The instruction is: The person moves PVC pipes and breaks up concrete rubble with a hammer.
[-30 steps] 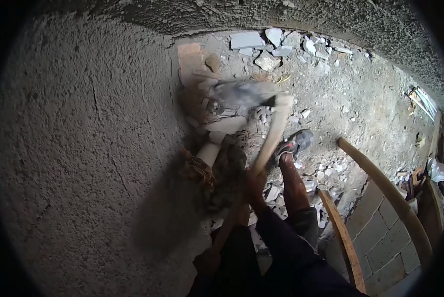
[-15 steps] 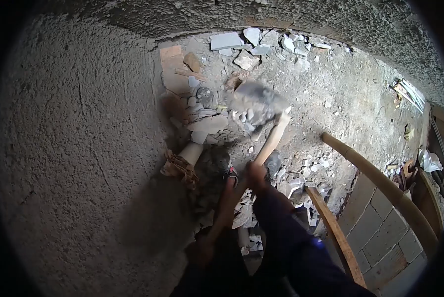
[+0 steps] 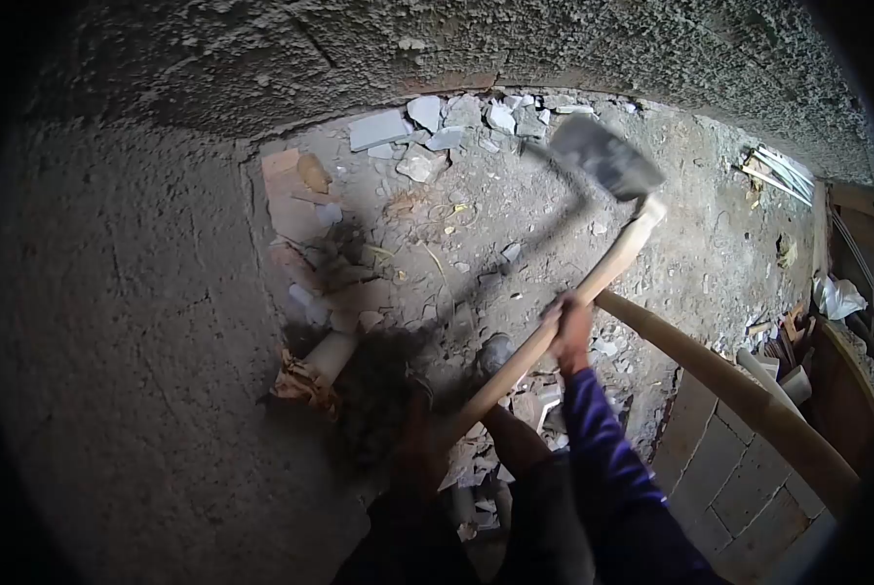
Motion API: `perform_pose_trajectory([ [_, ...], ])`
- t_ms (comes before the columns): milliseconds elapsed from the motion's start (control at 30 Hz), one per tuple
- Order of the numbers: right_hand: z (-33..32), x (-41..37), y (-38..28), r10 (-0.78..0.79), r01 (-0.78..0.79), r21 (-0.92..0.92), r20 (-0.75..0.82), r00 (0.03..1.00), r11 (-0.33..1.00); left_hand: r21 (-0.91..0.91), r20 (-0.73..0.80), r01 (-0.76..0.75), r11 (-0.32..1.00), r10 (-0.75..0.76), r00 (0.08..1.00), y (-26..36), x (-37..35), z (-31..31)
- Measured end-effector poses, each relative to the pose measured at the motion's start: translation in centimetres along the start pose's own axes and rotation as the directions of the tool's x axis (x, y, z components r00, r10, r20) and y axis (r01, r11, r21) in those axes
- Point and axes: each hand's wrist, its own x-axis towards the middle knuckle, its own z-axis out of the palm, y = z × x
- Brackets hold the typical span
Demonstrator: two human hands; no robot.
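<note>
My right hand (image 3: pixel 571 333) is wrapped round the wooden handle of a hoe (image 3: pixel 539 343), about midway along it. In the shadow lower down, my left hand (image 3: pixel 422 447) is closed round the handle's near end; its fingers are dim. The wide grey hoe blade (image 3: pixel 607 156) hangs at the upper right of the handle, slightly blurred, over the dirt floor (image 3: pixel 690 234). Its shadow falls to the left. Pale broken pieces (image 3: pixel 422 164) lie by the far wall, left of the blade.
Rough walls rise at the left (image 3: pixel 135 292) and far side (image 3: pixel 378 58). A curved pole (image 3: pixel 719 366) slants past the handle on the right, beside a stack of blocks (image 3: pixel 724 458). A pipe piece (image 3: pixel 330 356), rubble and a brown stone (image 3: pixel 313 173) lie at the left.
The hoe blade has swung up and right, off the rubble it was among. The small heap by my feet has shifted nearer or been cleared from there. My right hand moved right with the handle.
</note>
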Motion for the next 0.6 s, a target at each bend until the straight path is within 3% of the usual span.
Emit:
perform_pose_trajectory([
  [67, 0.9, 5.9, -2.4, -0.030, 0.028, 0.092, 0.019, 0.999, 0.995, 0.284, 0.284, 0.063, 0.957, -0.147, 0.947, -1.1, 5.2, 3.9],
  [100, 1.0, 8.5, -2.3, -0.014, 0.010, 0.155, 0.025, 1.000, 0.988, 0.281, 0.293, 0.066, 0.957, -0.151, 0.944, -2.3, 6.7, 5.6],
  [133, 1.6, 10.6, -1.7, -0.014, 0.006, 0.166, 0.046, 0.999, 0.986, 0.282, 0.038, -0.014, 0.959, 0.003, 0.999, -3.7, 7.8, 7.3],
  [200, 3.5, 13.7, 1.5, 0.007, -0.015, 0.140, 0.061, 0.998, 0.990, 0.139, 0.026, -0.022, 0.990, 0.019, 0.999, -7.3, 9.4, 8.3],
  [233, 4.9, 13.9, 4.7, -0.010, 0.009, 0.026, 0.028, 1.000, 1.000, 0.143, 0.035, -0.014, 0.990, 0.009, 0.999, -7.6, 9.0, 7.9],
  [333, 11.0, 11.5, 13.5, -0.032, 0.008, -0.264, -0.084, 0.996, 0.965, 0.395, 0.080, 0.110, 0.912, -0.153, 0.985, -5.3, 8.7, 2.6],
  [367, 13.1, 9.4, 15.2, 0.023, -0.052, -0.241, -0.121, 0.992, 0.969, 0.411, 0.100, 0.139, 0.901, -0.196, 0.976, -5.9, 7.2, 1.8],
  [433, 14.3, 3.9, 17.9, -0.049, 0.026, -0.395, -0.047, 0.998, 0.918, 0.385, 0.155, 0.174, 0.906, -0.249, 0.956, -8.7, 2.8, 1.3],
  [533, 12.4, 1.7, 23.5, -0.220, 0.194, -0.526, 0.013, 0.975, 0.828, 0.349, 0.232, 0.228, 0.909, -0.320, 0.919, -10.7, -5.4, 0.7],
  [567, 10.8, 1.3, 24.9, -0.210, 0.191, -0.528, 0.024, 0.977, 0.827, 0.345, 0.255, 0.250, 0.905, -0.347, 0.903, -10.5, -7.7, 0.1],
  [600, 8.0, 0.9, 26.4, -0.103, 0.100, -0.538, 0.026, 0.994, 0.837, 0.339, 0.280, 0.279, 0.898, -0.380, 0.882, -9.8, -10.1, -0.7],
])
